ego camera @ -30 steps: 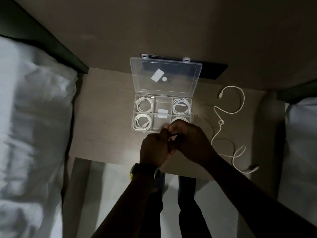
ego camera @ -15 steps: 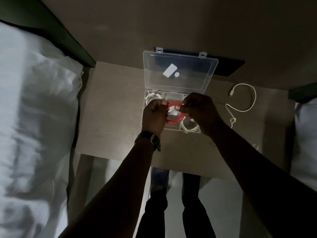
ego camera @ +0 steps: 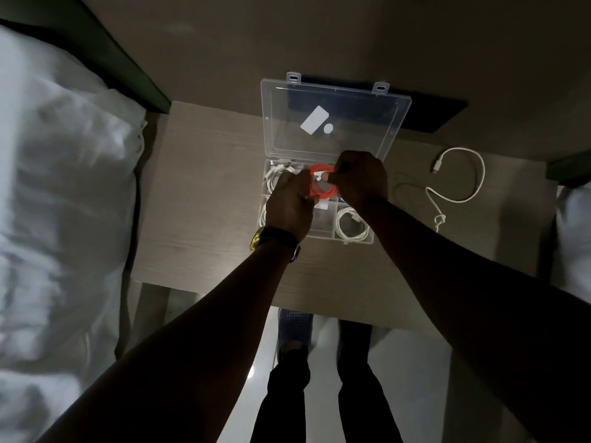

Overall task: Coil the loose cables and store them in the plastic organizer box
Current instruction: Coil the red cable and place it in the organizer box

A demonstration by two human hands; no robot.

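A small table (ego camera: 204,193) with a pale wood-grain top stands between two beds. A clear plastic organizer box (ego camera: 355,239) sits on it near the middle of the far edge, its lid (ego camera: 335,123) swung open and leaning up toward the wall. Coiled white cables (ego camera: 351,223) lie in its compartments. Toward the table's right edge, well apart from the box, a loose white cable (ego camera: 460,174) lies straight on the top, curved into a loop with a knot in it nearer the front. The left half of the top is bare wood.

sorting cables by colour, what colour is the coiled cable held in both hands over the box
Orange-red; the coiled cable held between both hands shows best in the head view.
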